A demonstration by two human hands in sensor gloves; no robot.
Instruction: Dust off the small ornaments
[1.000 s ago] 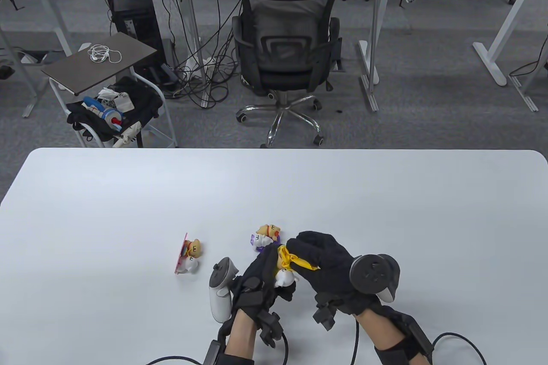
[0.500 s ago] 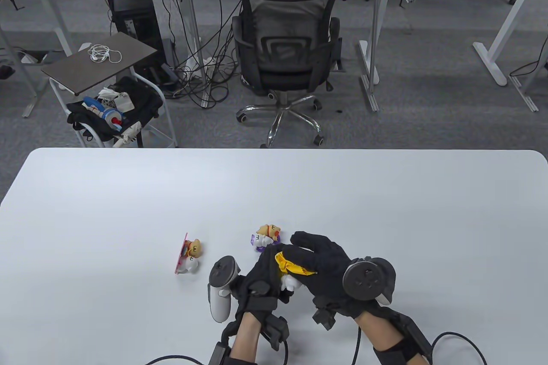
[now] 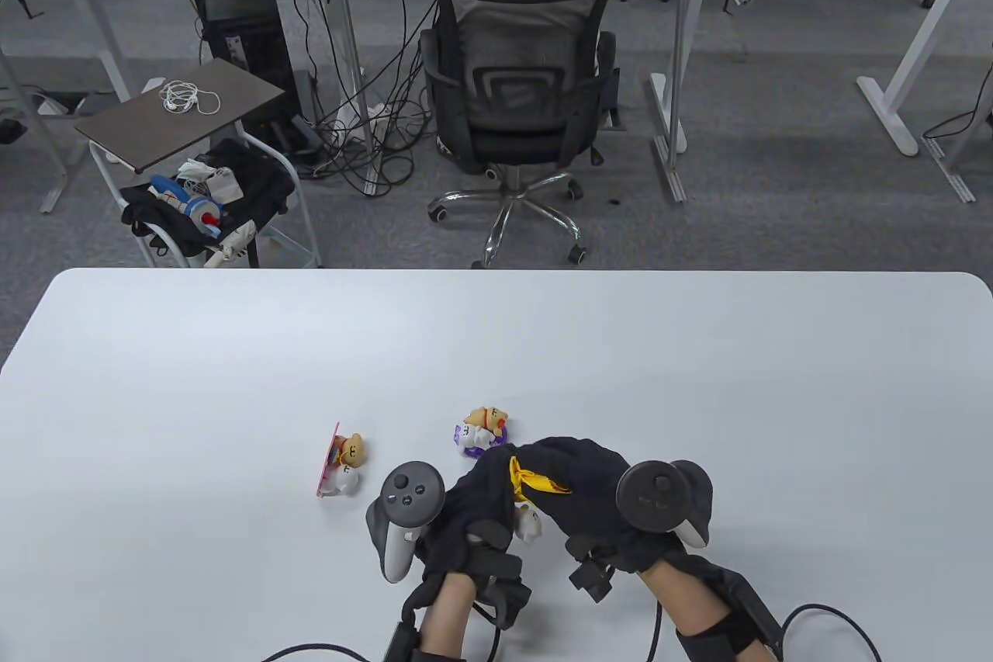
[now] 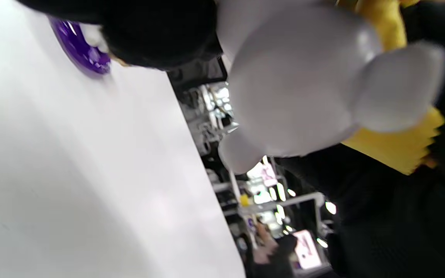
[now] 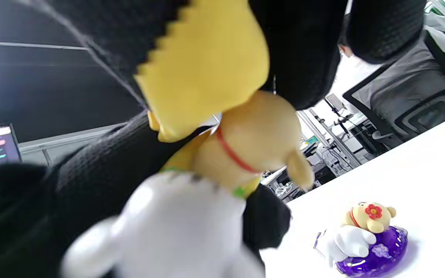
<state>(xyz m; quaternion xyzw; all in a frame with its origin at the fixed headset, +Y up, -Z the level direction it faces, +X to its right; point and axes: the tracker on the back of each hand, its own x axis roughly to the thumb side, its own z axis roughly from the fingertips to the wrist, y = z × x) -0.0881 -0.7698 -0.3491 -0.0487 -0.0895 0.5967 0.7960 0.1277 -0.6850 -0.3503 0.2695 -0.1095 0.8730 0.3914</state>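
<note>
My left hand (image 3: 473, 503) grips a small ornament (image 3: 529, 524), a tan bear head on a white body (image 5: 191, 216), a little above the table. My right hand (image 3: 578, 480) holds a folded yellow cloth (image 3: 531, 482) and presses it on the ornament's head (image 5: 261, 135). The cloth also shows in the right wrist view (image 5: 207, 65) and the left wrist view (image 4: 396, 143). A second ornament on a purple base (image 3: 482, 429) stands just beyond my hands. A third ornament with a pink backing (image 3: 341, 460) lies on the table to the left.
The white table (image 3: 698, 382) spreads wide around the ornaments. Beyond its far edge is an office chair (image 3: 516, 103) with a seated person, and a small cart (image 3: 186, 150) at the left.
My right hand has slid left and down over the ornament with the cloth. My left hand has turned, so less of the ornament shows. The other two ornaments have not moved.
</note>
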